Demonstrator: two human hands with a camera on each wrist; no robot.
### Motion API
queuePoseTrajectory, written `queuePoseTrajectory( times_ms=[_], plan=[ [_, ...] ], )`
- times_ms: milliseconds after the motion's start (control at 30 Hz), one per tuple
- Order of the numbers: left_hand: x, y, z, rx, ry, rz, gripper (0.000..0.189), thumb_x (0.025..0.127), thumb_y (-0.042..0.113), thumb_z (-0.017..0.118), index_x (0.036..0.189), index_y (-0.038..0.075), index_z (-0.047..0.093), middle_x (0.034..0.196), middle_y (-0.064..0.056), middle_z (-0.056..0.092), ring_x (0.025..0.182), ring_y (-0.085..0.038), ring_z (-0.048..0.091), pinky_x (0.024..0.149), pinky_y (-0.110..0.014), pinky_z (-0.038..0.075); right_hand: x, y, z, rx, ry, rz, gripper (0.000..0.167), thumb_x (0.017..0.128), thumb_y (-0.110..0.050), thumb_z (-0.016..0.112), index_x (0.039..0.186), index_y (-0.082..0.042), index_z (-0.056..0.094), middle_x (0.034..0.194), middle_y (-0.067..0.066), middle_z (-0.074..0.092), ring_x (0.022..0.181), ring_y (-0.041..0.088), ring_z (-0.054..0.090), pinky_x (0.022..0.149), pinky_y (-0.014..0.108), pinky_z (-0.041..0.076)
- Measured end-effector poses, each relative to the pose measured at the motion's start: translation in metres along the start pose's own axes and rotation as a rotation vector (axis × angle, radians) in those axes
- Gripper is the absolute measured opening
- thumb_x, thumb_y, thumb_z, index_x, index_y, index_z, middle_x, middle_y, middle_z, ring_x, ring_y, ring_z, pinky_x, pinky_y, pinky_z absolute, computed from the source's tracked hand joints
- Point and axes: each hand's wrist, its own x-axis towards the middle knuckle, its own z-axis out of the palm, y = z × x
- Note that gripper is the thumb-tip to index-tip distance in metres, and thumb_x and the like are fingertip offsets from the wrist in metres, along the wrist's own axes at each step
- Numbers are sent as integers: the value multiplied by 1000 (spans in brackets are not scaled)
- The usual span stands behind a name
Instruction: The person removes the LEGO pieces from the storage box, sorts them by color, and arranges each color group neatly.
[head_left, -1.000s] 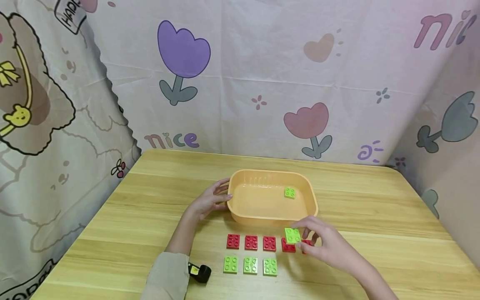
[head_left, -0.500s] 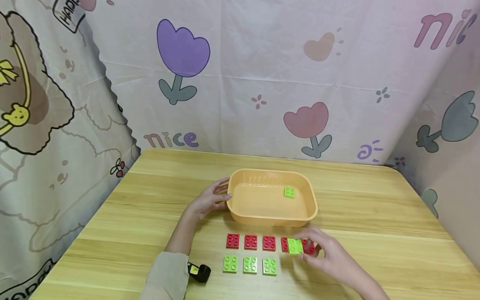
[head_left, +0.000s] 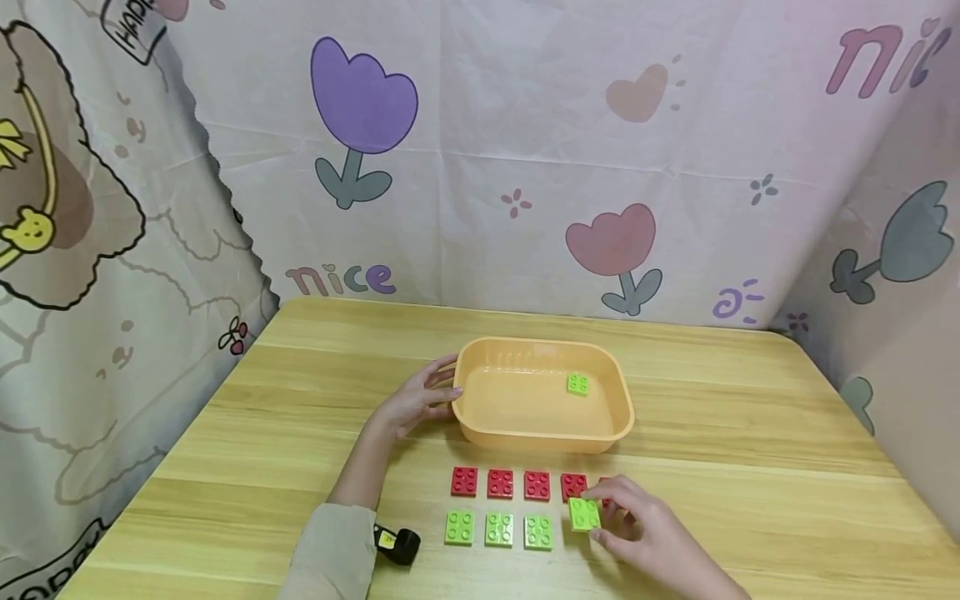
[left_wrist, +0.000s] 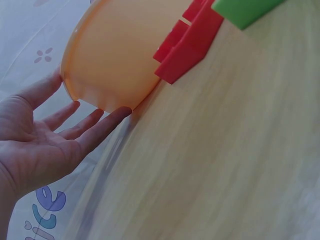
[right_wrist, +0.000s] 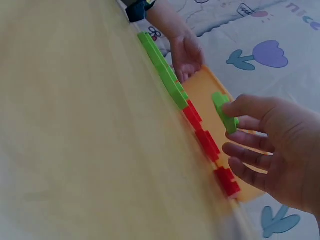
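My right hand (head_left: 637, 525) pinches a light green building block (head_left: 584, 515) between thumb and fingers, raised over the table in the right wrist view. It hangs at the right end of a row of three green blocks (head_left: 498, 529). Behind runs a row of several red blocks (head_left: 500, 483); the hand partly covers the rightmost one. At the left end of a yellow-orange plastic bin (head_left: 540, 442), my left hand (head_left: 416, 404) rests its fingertips against the wall, fingers nearly straight in the left wrist view. One green block (head_left: 577, 384) lies inside the bin, toward its right.
All this stands on a wood-grain table (head_left: 322, 350). A black wrist device (head_left: 401, 544) with a yellow label is by the left sleeve (head_left: 330, 550). A printed cloth (head_left: 487, 100) with flowers hangs behind the table and along its sides.
My right hand has moved toward the near side with its green block, from over the red row to the end of the green row. The left hand stays at the bin.
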Motion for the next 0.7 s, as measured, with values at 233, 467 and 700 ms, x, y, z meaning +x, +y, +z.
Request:
queuePoseTrajectory(
  times_ms=[233,467,700],
  plan=[
    [0,1,1,2,16,-8,64,89,-1,56,144,9,26,145,-19,25,124,-36,36,87,-41,49,-6,0,5,5,-45,51,37,76,-8,73,110,-14,60,86,-13,48,67,5,48,51,18,47],
    [1,0,0,8,-2,-7,64,89,1,56,144,8,24,145,-20,23,122,-38,38,87,-42,48,-8,2,7,-17,-55,72,35,77,-14,74,110,-15,61,87,-14,48,70,4,47,53,17,46],
    [2,0,-1,8,-2,-2,65,89,2,58,144,8,24,145,-20,24,124,-38,36,87,-41,48,-9,2,8,-85,-51,82,34,77,-20,75,108,-18,62,85,-15,47,72,3,46,55,17,45]
  ],
)
